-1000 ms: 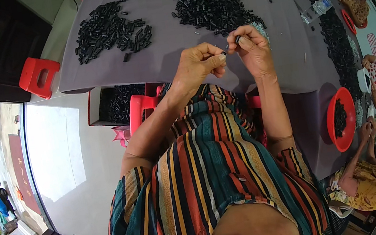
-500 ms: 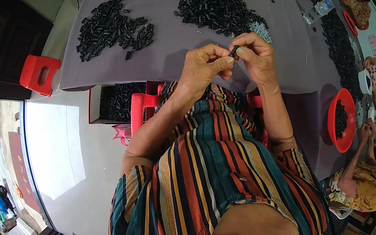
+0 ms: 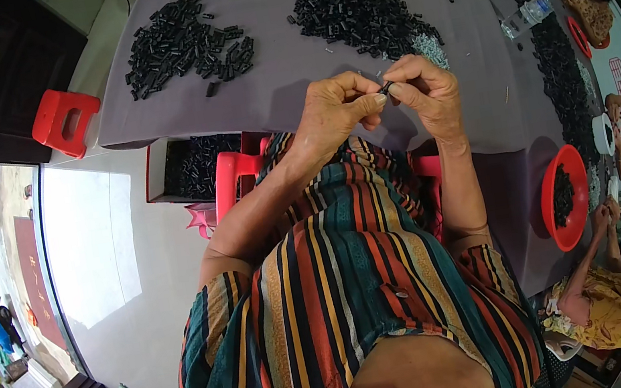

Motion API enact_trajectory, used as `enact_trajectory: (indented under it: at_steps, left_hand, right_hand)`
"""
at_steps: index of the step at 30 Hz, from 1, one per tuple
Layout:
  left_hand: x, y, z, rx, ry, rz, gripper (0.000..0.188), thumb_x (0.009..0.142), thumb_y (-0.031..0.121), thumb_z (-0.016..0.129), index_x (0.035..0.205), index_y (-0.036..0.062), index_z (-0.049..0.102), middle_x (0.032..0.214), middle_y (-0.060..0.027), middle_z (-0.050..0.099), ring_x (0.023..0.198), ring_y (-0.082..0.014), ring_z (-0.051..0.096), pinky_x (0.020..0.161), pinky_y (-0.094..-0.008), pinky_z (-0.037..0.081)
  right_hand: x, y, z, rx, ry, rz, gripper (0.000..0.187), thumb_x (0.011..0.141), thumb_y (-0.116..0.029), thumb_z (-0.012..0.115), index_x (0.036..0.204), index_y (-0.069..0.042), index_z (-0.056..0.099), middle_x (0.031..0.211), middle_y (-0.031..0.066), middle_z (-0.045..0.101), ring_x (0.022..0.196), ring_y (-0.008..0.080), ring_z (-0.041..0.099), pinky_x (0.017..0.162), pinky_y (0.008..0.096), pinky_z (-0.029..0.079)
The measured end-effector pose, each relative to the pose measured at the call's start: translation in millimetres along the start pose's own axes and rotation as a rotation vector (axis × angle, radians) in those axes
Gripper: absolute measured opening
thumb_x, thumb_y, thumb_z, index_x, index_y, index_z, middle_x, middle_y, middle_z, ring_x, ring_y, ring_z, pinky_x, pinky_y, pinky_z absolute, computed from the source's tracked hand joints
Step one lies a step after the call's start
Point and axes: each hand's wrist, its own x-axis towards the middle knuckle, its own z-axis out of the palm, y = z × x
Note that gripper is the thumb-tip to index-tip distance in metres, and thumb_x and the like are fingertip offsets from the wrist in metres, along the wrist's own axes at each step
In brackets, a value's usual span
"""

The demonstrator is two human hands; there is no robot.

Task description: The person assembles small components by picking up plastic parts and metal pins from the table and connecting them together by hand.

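Both my hands meet over the near edge of the grey-covered table. Between thumb and finger my left hand pinches a small black cylindrical piece. My right hand closes on the same spot, its thumb and forefinger at the other end of the piece; whether it grips a second tiny part there is too small to tell. Just beyond the fingers lies a little heap of thin light-grey pins. It borders a large pile of black cylindrical pieces. Another pile of such pieces lies farther left.
Below the table edge stands an open box of black pieces, beside a red stool. Another red stool is at left. To the right are a red basin, a clear plastic bottle, a long band of black pieces and several people seated.
My right hand has shifted very slightly to the right and turned a little. My left hand stays almost where it was.
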Motion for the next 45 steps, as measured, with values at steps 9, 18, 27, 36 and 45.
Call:
enact_trajectory:
  at_steps: [9, 18, 27, 36, 45]
  left_hand:
    - [0.9, -4.9, 0.9, 0.024, 0.047, 0.046, 0.007, 0.081, 0.005, 0.061, 0.080, -0.0017, 0.059, 0.068, -0.0044, 0.058, 0.056, -0.0095, 0.052, 0.054, -0.0221, 0.043]
    - [5.0, -1.2, -4.1, 0.001, 0.117, 0.037, 0.006, 0.076, 0.004, 0.061, 0.076, -0.0015, 0.060, 0.069, -0.0056, 0.059, 0.059, -0.0102, 0.054, 0.059, -0.0217, 0.043]
    - [3.8, 3.0, -6.5, 0.061, 0.068, -0.038, 0.005, 0.073, 0.002, 0.059, 0.072, -0.0036, 0.059, 0.066, -0.0070, 0.059, 0.060, -0.0110, 0.055, 0.060, -0.0228, 0.043]
    - [12.2, -11.1, -19.1, 0.246, 0.098, -0.069, 0.005, 0.067, 0.000, 0.056, 0.066, -0.0051, 0.057, 0.059, -0.0072, 0.057, 0.054, -0.0104, 0.051, 0.051, -0.0232, 0.041]
    - [17.1, -15.3, -23.9, 0.244, 0.049, -0.100, 0.005, 0.065, 0.000, 0.057, 0.064, -0.0048, 0.057, 0.059, -0.0066, 0.056, 0.056, -0.0099, 0.050, 0.050, -0.0245, 0.039]
  right_hand:
    - [-1.9, -1.9, 2.6, -0.221, -0.015, -0.062, 0.011, 0.078, -0.003, 0.063, 0.089, -0.001, 0.062, 0.081, 0.0032, 0.057, 0.070, 0.0080, 0.051, 0.060, 0.0206, 0.041]
    - [1.9, -20.6, 17.3, -0.828, 0.010, -0.266, 0.031, 0.065, -0.018, 0.073, 0.087, -0.001, 0.057, 0.076, 0.0088, 0.055, 0.067, 0.0202, 0.055, 0.060, 0.0304, 0.046]
    - [-3.2, 4.9, 29.2, -1.231, 0.042, -0.413, 0.036, 0.066, -0.032, 0.070, 0.068, -0.005, 0.046, 0.060, 0.0066, 0.048, 0.052, 0.0224, 0.052, 0.044, 0.0323, 0.042]
    - [-9.4, 51.9, 34.4, -1.054, 0.154, -0.472, 0.034, 0.070, -0.024, 0.068, 0.060, -0.008, 0.040, 0.049, 0.0060, 0.043, 0.040, 0.0232, 0.048, 0.038, 0.0320, 0.039]
    - [-13.9, 62.2, 36.5, -1.017, 0.133, -0.411, 0.030, 0.070, -0.023, 0.067, 0.063, -0.006, 0.044, 0.052, 0.0072, 0.050, 0.045, 0.0244, 0.054, 0.041, 0.0337, 0.045]
